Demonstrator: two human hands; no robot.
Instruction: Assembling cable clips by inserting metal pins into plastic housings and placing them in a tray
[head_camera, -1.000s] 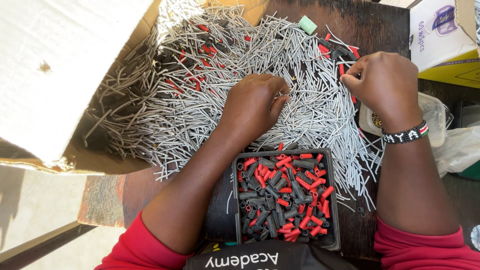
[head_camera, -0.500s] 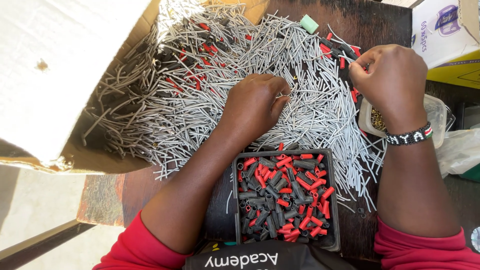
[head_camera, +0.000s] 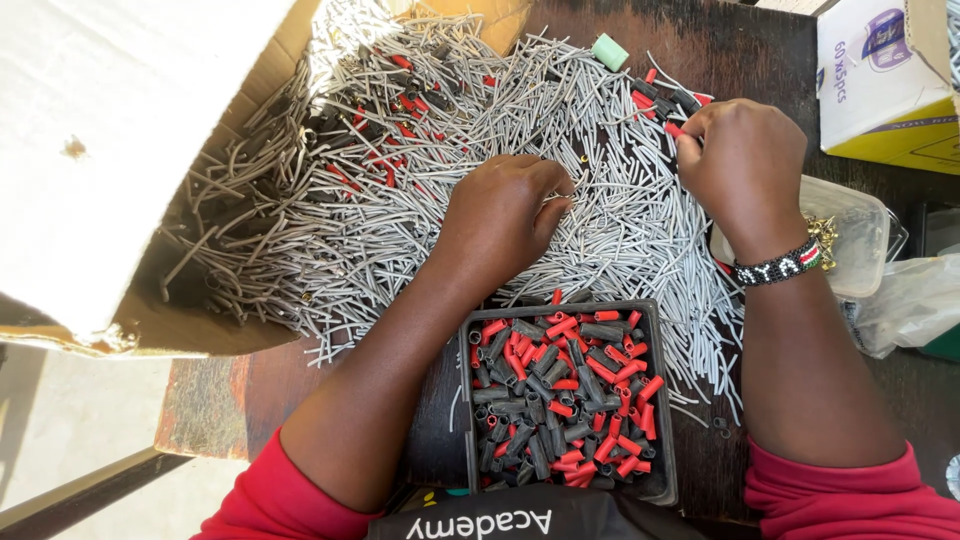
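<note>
The left hand (head_camera: 505, 215) rests curled on the heap of grey tube pieces (head_camera: 400, 230) spread over the tabletop (head_camera: 760, 60), fingertips pinching what looks like one thin piece, though the grip is partly hidden. The right hand (head_camera: 745, 165) pinches a small red sleeve (head_camera: 673, 128) at the heap's far edge. The risk is scatter: a sweep of either wrist could push loose pieces off the edge or into the black tray (head_camera: 655, 400) of sorted red and dark sleeves.
</note>
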